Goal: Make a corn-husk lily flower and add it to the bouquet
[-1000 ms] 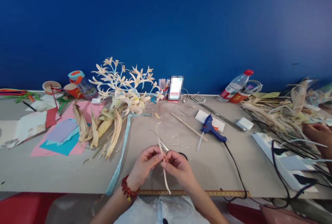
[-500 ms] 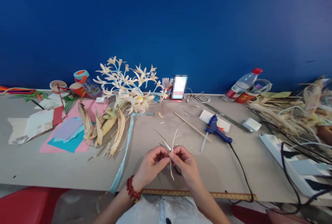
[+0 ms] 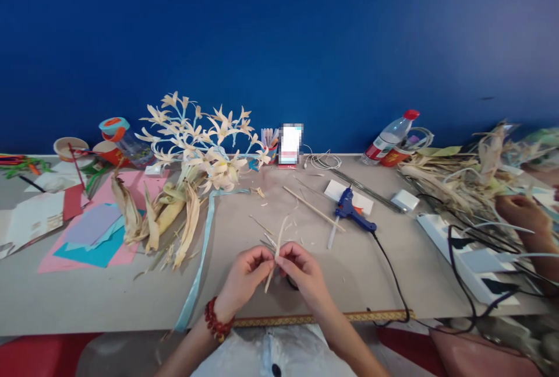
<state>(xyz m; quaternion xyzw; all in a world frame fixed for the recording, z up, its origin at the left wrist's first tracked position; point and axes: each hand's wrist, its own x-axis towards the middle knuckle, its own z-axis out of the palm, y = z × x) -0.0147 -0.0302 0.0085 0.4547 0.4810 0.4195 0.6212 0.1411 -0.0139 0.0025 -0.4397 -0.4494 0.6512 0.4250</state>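
My left hand [image 3: 243, 277] and my right hand [image 3: 306, 275] meet over the table near its front edge. Between thumb and fingers, both pinch a thin, pale strip of corn husk [image 3: 281, 233]. One end of the strip stands up above the fingertips and the other hangs below. Under my hands lies a pair of scissors [image 3: 291, 284], mostly hidden; a dark handle and the blade tips show. Small husk scraps and a thin stick [image 3: 314, 208] lie just beyond. Left of my hands runs a light blue ribbon [image 3: 207, 243].
A blue glue gun [image 3: 353, 211] with a cord lies to the right, before a power strip [image 3: 449, 253]. Husk flowers [image 3: 218, 132], dried husks [image 3: 187, 225] and coloured paper [image 3: 94, 246] fill the left. Another person's hand [image 3: 524, 217] is at far right.
The view has turned slightly right. My hands still pinch the husk strip, whose lower end now slants to the left. More of the other person's hand shows at the right.
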